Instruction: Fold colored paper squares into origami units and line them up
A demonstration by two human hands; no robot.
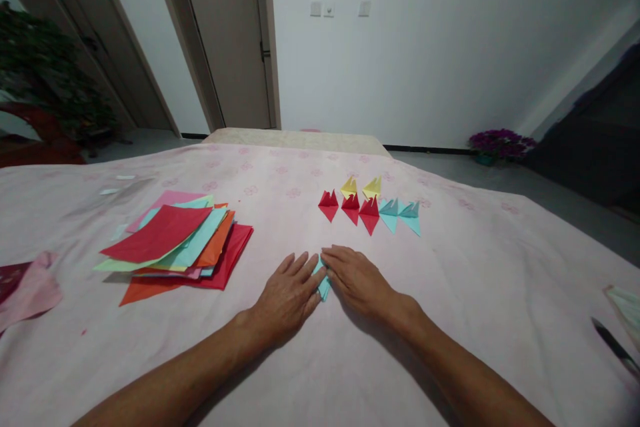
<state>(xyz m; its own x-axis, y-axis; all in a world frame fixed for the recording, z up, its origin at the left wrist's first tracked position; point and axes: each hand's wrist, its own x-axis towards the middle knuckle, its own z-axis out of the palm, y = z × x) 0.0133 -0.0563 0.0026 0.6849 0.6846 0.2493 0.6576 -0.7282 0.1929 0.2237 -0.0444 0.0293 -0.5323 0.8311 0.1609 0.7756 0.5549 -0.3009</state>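
Observation:
A small folded piece of light blue paper (pixel 325 288) lies on the cloth in front of me, partly covered by my fingers. My left hand (pixel 290 290) rests flat over its left side, fingers stretched out and slightly spread. From the other side my right hand (pixel 357 279) lies flat against it, fingers extended and close together. Past my hands stand folded paper figures: several red ones, among them a red figure (pixel 369 215), two light blue ones, including a blue figure (pixel 411 217), and two yellow ones, one a yellow figure (pixel 373 188).
A messy stack of coloured paper sheets (pixel 157 233) lies to the left on the pink flowered tablecloth (pixel 280 213). Pink cloth (pixel 35 290) sits at the far left edge. At the far right are a dark, pen-like object (pixel 613 343) and a pale flat item (pixel 625 310).

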